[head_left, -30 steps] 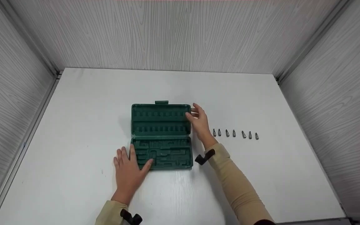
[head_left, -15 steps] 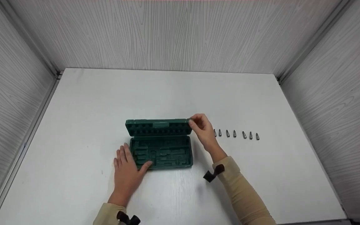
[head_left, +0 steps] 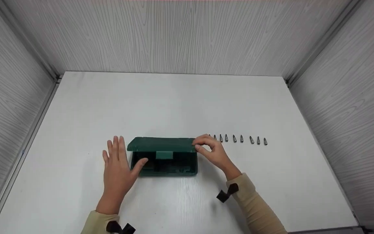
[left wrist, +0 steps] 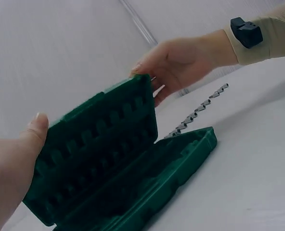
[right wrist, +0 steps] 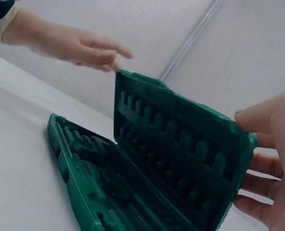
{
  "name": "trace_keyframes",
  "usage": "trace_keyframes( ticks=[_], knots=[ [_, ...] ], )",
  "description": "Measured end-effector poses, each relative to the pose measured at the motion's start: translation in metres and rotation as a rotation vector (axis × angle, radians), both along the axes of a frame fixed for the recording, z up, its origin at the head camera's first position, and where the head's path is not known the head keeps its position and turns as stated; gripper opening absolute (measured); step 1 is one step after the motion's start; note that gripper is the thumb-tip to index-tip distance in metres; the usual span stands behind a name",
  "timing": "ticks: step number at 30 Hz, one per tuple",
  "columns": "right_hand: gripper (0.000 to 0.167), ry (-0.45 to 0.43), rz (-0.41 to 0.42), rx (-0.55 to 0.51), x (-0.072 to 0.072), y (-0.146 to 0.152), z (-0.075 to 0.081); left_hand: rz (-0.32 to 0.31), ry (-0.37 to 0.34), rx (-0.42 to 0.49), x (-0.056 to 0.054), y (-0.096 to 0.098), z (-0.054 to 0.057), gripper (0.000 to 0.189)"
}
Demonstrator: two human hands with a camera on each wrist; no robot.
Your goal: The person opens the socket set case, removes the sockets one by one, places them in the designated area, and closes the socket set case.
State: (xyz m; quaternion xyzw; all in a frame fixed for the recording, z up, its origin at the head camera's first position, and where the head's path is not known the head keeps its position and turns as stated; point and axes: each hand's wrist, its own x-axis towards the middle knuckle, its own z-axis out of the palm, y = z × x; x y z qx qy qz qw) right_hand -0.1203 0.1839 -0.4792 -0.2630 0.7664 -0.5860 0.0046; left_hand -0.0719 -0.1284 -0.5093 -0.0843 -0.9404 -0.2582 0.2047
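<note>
A green plastic tool case (head_left: 164, 144) stands on the table with its lid tilted partway over the base. Moulded slots line the lid (right wrist: 174, 139) and the base (right wrist: 99, 178) in the right wrist view. My right hand (head_left: 213, 152) pinches the lid's right corner between thumb and fingers. My left hand (head_left: 118, 170) is raised at the case's left side, fingers straight and spread; in the right wrist view, that left hand (right wrist: 72, 47) is apart from the base, near the lid's far corner. Whether it touches the lid I cannot tell.
Several small metal bits (head_left: 242, 139) lie in a row on the white table (head_left: 174, 104), right of the case. Some are partly behind the right hand. Grey wood-grain panels (head_left: 167, 35) wall the table at the back and sides.
My right hand has swung the lid up from lying flat back and forward over the base. My left hand has lifted off the base's left edge and moved left.
</note>
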Motion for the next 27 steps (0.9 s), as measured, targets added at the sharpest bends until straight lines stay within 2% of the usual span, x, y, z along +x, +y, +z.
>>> trace_keyframes(
  ticks=[4,10,14,17,22,27],
  knots=[
    [0.009,-0.003,0.021,0.052,0.004,-0.001,-0.001,-0.086,0.003,-0.083,0.000,0.008,0.005,0.088],
    [0.018,-0.065,0.031,0.177,0.006,-0.008,-0.002,-0.239,-0.060,-0.287,0.000,0.025,0.003,0.078],
    [0.014,-0.096,0.001,0.181,-0.001,-0.006,-0.021,-0.316,-0.116,-0.361,-0.003,0.033,-0.004,0.078],
    [0.020,-0.096,-0.042,0.183,-0.006,-0.002,-0.038,-0.340,-0.118,-0.376,-0.003,0.036,-0.009,0.078],
    [0.032,-0.048,-0.106,0.243,-0.009,-0.003,-0.046,-0.357,-0.107,-0.359,-0.002,0.037,-0.018,0.075],
    [0.039,-0.027,-0.070,0.305,-0.011,-0.004,-0.056,-0.360,-0.120,-0.366,0.002,0.037,-0.024,0.071]
  ],
)
